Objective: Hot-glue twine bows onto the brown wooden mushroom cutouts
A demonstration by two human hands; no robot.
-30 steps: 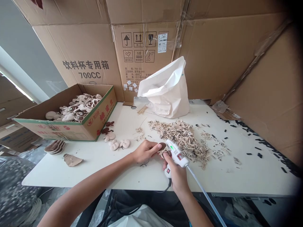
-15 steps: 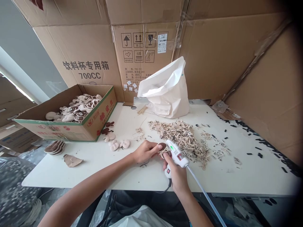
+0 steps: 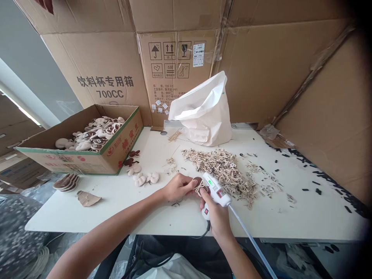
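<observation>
Holding a round brown piece point(image 3: 198, 180) with a little tan string bow point(image 3: 199, 188) on it, the left hand point(image 3: 178, 187) is curling its fingers closed around the piece, just above the white table point(image 3: 290, 221). The right hand point(image 3: 216, 217) is wrapping tightly around the handle of a white glue gun point(image 3: 216, 193), and the front end of the gun is sitting right beside the brown piece. A green light is showing on the gun. A long clear glue stick point(image 3: 250, 244) is poking out of the back of the gun and reaching toward the lower right.

Just behind the hands, a big heap of tan string bows point(image 3: 223, 172) is lying on the table. Small black bits point(image 3: 319, 182) are scattered near the right edge. On the left, puffy pale pieces point(image 3: 145, 178) are sitting beside a cardboard box point(image 3: 116, 153), and the box is holding many more soft pieces point(image 3: 93, 133). At the back, a white bag point(image 3: 203, 112) is standing up in front of big cardboard sheets point(image 3: 87, 77).
</observation>
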